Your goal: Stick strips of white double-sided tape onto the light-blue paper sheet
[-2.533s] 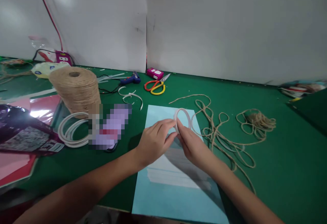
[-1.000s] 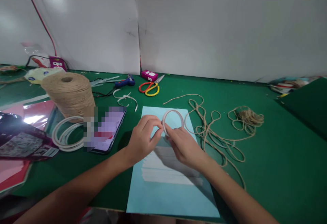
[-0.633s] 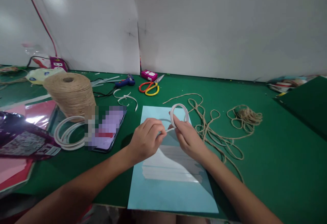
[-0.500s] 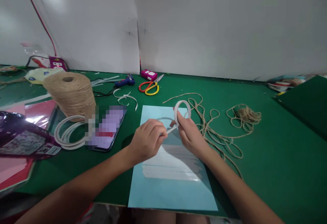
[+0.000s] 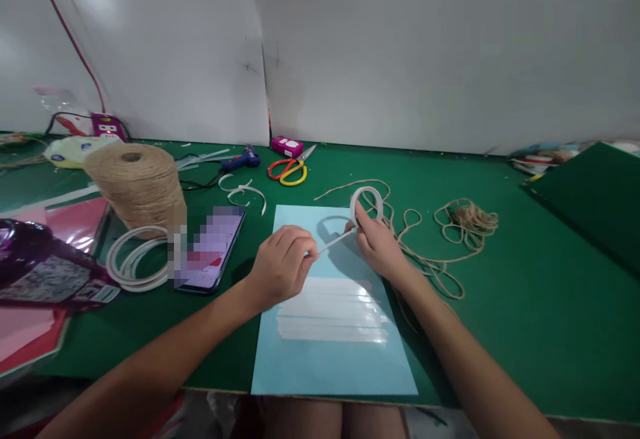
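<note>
My right hand (image 5: 377,244) is closed on a narrow roll of white tape (image 5: 379,200), held tilted above the far edge of a light blue sheet (image 5: 333,369). A short length of tape runs from the roll to my left hand (image 5: 285,262), whose fingers pinch its loose end. Several white tape strips (image 5: 333,312) lie side by side across the middle of the sheet, shiny at their right ends. Both hands are over the sheet's upper half, and the stretched piece hangs above it.
Left of the sheet are a phone (image 5: 217,245), white tape rolls (image 5: 135,272), a twine spool (image 5: 137,182) and a purple bottle (image 5: 45,265). Scissors (image 5: 293,171), a glue gun (image 5: 245,157) and tape scraps (image 5: 245,191) lie behind. Loose twine (image 5: 467,222) spreads on the right.
My right hand has moved the tape roll slightly right and away from my left hand, so the pulled-out piece is longer. The roll's face is turned more toward me. The view has shifted slightly.
</note>
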{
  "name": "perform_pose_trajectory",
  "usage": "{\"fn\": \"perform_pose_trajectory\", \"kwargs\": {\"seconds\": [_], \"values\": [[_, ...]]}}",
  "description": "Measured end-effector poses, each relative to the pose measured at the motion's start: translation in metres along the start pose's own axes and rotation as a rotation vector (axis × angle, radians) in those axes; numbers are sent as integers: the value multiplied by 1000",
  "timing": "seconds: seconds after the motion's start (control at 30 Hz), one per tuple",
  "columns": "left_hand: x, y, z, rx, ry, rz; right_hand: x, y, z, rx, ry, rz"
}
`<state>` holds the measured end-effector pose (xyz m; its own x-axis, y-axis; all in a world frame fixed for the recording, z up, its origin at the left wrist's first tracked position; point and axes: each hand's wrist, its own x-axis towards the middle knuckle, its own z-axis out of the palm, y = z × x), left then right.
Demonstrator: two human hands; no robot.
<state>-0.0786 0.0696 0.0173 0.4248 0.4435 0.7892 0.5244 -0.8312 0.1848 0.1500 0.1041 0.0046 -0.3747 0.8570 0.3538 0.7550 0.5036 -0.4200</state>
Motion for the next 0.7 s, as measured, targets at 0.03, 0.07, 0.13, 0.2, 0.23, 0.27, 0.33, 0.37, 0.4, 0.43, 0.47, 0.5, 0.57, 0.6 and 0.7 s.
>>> {"fn": "perform_pose_trajectory", "kwargs": {"seconds": [0.03,0.07,0.13,0.2,0.23,0.27,0.33,0.37,0.4,0.43,0.47,0.5,0.57,0.6,0.7], "values": [[0,1,0,4,-3,8,0,2,0,-5,6,9],[-1,1,1,6,-8,15,0,3,0,-5,14,13],[-1,3,2,6,-17,25,1,5,-1,19,25,16],[-2,5,3,0,-26,33,1,7,-3,76,30,27],[-2,5,4,-1,-32,36,1,7,-4,109,35,36],[-2,6,5,-1,-37,39,2,7,-5,141,42,48],[-2,6,6,7,-44,48,2,6,-8,184,57,74],[-2,5,7,12,-43,54,2,5,-10,195,66,86],[-2,5,8,18,-40,60,2,4,-11,203,74,96],[-2,4,9,21,-38,64,2,4,-13,208,79,102],[-3,4,9,22,-35,65,2,4,-14,211,83,106],[-3,4,10,22,-31,64,2,4,-15,214,87,110],[-4,4,11,22,-36,58,2,6,-17,217,103,132],[-4,5,11,20,-39,53,2,8,-17,213,114,145],[-4,7,11,-2,-41,27,2,12,-16,188,127,151]]}}
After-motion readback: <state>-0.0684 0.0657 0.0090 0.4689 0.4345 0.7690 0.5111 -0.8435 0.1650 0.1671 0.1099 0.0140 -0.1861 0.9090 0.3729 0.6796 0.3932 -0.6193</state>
